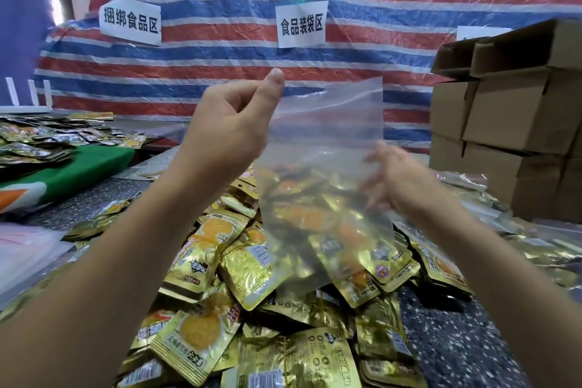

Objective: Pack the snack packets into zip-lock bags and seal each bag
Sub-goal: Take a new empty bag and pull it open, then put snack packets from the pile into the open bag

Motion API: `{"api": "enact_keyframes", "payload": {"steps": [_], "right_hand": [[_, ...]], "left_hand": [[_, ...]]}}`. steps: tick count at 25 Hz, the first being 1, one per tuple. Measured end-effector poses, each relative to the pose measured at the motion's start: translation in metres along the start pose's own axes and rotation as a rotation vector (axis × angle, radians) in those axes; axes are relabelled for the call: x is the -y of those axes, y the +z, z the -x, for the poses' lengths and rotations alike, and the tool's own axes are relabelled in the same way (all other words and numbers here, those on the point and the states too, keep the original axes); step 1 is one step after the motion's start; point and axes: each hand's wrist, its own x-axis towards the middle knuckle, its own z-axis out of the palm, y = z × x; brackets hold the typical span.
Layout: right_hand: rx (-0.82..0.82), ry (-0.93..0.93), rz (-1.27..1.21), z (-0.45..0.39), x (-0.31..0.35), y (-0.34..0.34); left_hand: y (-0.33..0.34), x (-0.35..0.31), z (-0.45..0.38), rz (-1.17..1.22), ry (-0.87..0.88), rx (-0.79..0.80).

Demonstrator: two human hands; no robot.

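Step in hand: opened an empty zip-lock bag, raised over the near heap of snack packets. Left hand pinched the bag's top left edge. Right hand blurred behind the right side; grasp not determinable. Next, likely: mouth spread, packets loaded, then sealed.

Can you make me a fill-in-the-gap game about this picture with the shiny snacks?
1. The left hand pinches a clear ____ bag by its top edge.
2. The snack packets heaped on the table are mostly ____ in colour.
3. On the right stand stacked ____ boxes.
4. The right hand is seen blurred through the ____.

Missing words: zip-lock; gold; cardboard; bag
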Motion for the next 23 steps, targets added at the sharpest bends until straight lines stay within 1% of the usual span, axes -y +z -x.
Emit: {"api": "enact_keyframes", "payload": {"steps": [2, 4, 7, 9, 10, 11, 12, 14, 15, 17, 18, 20, 21, 23], "right_hand": [[0.212, 0.123, 0.009, 0.003, -0.001, 0.006], [0.318, 0.136, 0.024, 0.005, -0.007, 0.009], [0.362, 0.057, -0.114, 0.003, -0.020, 0.009], [0.442, 0.033, -0.146, 0.001, -0.025, 0.010], [0.453, 0.061, -0.186, -0.001, -0.026, 0.012], [0.425, 0.115, -0.221, -0.003, -0.028, 0.014], [0.351, 0.141, -0.196, -0.005, -0.029, 0.016], [0.206, 0.059, -0.004, -0.011, -0.036, 0.022], [0.167, 0.002, 0.082, -0.015, -0.037, 0.027], [0.182, -0.129, 0.249, -0.023, -0.032, 0.041], [0.233, -0.210, 0.346, -0.029, -0.025, 0.049], [0.439, -0.376, 0.537, -0.039, -0.011, 0.065], [0.548, -0.422, 0.607, -0.041, -0.003, 0.072], [0.704, -0.444, 0.640, -0.041, 0.005, 0.083]], "left_hand": [[-0.004, 0.013, -0.002, -0.073, -0.086, 0.021], [-0.010, 0.029, -0.006, -0.121, -0.217, -0.005], [-0.018, 0.044, -0.011, -0.101, -0.400, -0.070], [-0.023, 0.049, -0.012, -0.104, -0.456, -0.103], [-0.025, 0.051, -0.012, -0.114, -0.467, -0.107], [-0.027, 0.051, -0.012, -0.119, -0.470, -0.089], [-0.029, 0.051, -0.012, -0.115, -0.461, -0.051], [-0.031, 0.051, -0.011, -0.087, -0.421, 0.045], [-0.031, 0.051, -0.010, -0.071, -0.405, 0.084], [-0.028, 0.050, -0.010, -0.042, -0.388, 0.136], [-0.027, 0.049, -0.009, -0.028, -0.387, 0.146], [-0.027, 0.047, -0.009, -0.025, -0.383, 0.156], [-0.028, 0.047, -0.009, -0.038, -0.374, 0.164], [-0.030, 0.045, -0.010, -0.067, -0.346, 0.177]]}}
